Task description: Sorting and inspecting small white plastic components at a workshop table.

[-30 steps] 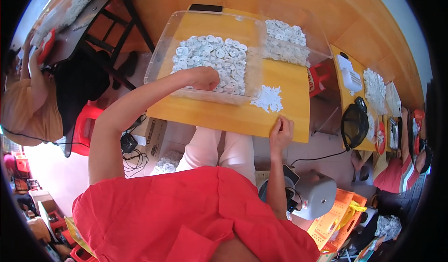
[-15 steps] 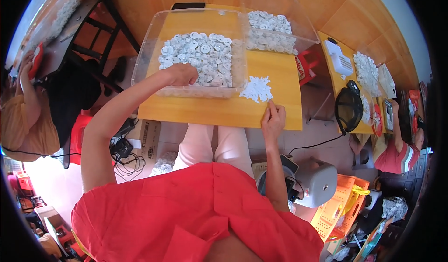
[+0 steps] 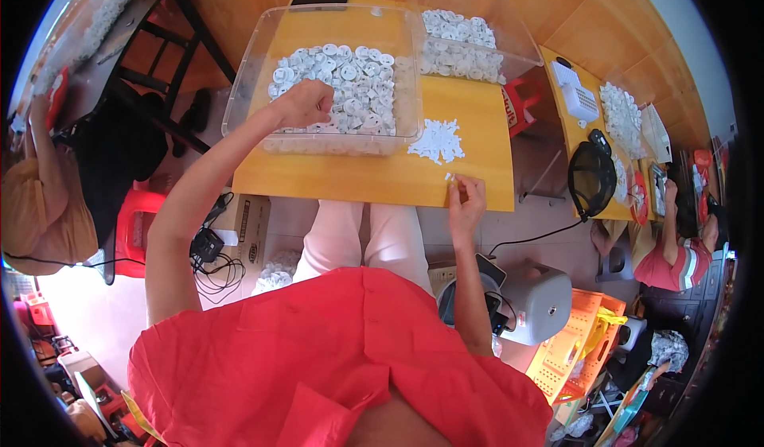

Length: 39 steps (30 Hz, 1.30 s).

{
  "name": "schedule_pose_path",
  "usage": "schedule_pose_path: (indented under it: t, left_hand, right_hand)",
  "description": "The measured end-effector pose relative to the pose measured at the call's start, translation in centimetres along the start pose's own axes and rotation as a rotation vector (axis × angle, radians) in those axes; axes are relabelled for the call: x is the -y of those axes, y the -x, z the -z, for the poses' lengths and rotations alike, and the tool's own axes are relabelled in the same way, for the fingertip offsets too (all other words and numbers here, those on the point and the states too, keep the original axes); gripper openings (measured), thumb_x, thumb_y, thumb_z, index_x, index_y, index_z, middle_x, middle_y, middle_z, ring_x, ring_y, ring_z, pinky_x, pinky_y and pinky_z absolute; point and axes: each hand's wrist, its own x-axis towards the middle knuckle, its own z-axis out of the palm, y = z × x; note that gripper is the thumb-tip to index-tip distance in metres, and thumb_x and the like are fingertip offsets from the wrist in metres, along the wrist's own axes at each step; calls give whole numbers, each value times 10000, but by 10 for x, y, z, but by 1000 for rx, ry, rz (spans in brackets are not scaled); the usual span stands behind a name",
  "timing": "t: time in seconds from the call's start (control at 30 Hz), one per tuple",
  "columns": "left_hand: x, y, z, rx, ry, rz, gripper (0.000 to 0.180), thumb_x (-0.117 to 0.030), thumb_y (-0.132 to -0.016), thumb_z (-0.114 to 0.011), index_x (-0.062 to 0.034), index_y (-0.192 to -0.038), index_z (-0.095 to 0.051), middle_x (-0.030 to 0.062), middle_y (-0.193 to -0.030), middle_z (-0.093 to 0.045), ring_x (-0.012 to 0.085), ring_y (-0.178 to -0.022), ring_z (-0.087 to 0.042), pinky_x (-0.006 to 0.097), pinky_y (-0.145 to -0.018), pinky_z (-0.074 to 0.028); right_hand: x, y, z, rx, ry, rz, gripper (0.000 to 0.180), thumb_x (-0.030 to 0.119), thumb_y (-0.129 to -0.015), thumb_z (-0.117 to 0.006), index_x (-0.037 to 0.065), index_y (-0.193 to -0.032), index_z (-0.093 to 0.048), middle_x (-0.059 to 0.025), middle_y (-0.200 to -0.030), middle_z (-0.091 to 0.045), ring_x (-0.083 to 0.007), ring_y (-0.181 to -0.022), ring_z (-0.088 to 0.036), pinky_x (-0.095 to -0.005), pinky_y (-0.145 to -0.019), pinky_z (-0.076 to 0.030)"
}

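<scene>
A large clear plastic bin (image 3: 239, 97) full of round white plastic discs (image 3: 350, 81) stands on the yellow table (image 3: 334, 178). Over its near left part is my left hand (image 3: 305, 103), fingers curled together; whatever they may hold is hidden. To the bin's right, a loose pile of small white plastic pieces (image 3: 436, 141) lies directly on the tabletop. Close to the front edge, my right hand (image 3: 468, 196) pinches one small white piece (image 3: 449, 176) between thumb and finger, apart from the pile.
A second clear bin (image 3: 521, 53) with similar discs stands at the back right. A dark flat device (image 3: 320, 1) lies at the far edge. Two people sit at other tables, left and right. A grey stool-like box (image 3: 537, 304) and an orange crate (image 3: 577, 343) are on the floor at right.
My right hand has drawn back from the pile toward the table's front edge, a small white piece now showing at its fingertips. My left hand has risen a little from the discs.
</scene>
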Motion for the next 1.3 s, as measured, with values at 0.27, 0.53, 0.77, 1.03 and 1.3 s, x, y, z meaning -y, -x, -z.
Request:
schedule_pose_path:
  t: [0.27, 0.53, 0.77, 1.03, 1.3]
  left_hand:
    - [-10, 10, 17, -109, 645, 181, 129, -35, -733, -643, -14, -712, -517, 42, -715, -565, 102, -635, -593, 217, -585, -507]
    - [-58, 46, 29, -150, 1254, 53, 205, -88, -785, -637, 5, -947, -554, 80, -882, -601, 164, -781, -630, 260, -705, -526]
    - [-92, 88, -16, -48, 1607, 14, 283, -99, -787, -634, 18, -1040, -581, 104, -952, -623, 178, -861, -620, 294, -760, -524]
    - [-94, 100, -102, 46, 2041, 81, 294, -97, -837, -586, 10, -1107, -537, 157, -1009, -608, 258, -896, -627, 313, -785, -540]
    - [-107, 93, -111, 31, 2064, 172, 301, -108, -846, -575, 22, -1113, -525, 161, -1019, -603, 243, -882, -633, 285, -764, -545]
  right_hand:
    - [-14, -14, 11, 56, 117, -25, 184, -4, -744, -608, -11, -928, -617, -81, -796, -492, -176, -646, -501, -285, -580, -426]
    - [-15, -22, 13, 217, 188, 4, 154, -36, -721, -616, -4, -872, -628, -86, -772, -502, -186, -621, -530, -289, -573, -440]
    - [-8, -11, 24, 235, 213, 69, 214, -16, -724, -618, 12, -935, -626, -104, -843, -514, -229, -752, -520, -318, -671, -436]
    - [8, -5, 33, 367, 397, 211, 354, 88, -716, -665, 20, -1055, -589, -116, -996, -505, -278, -919, -467, -363, -819, -385]
    - [3, 16, 35, 341, 502, 428, 289, 39, -678, -657, 25, -959, -595, -93, -1005, -551, -277, -948, -513, -370, -806, -415]
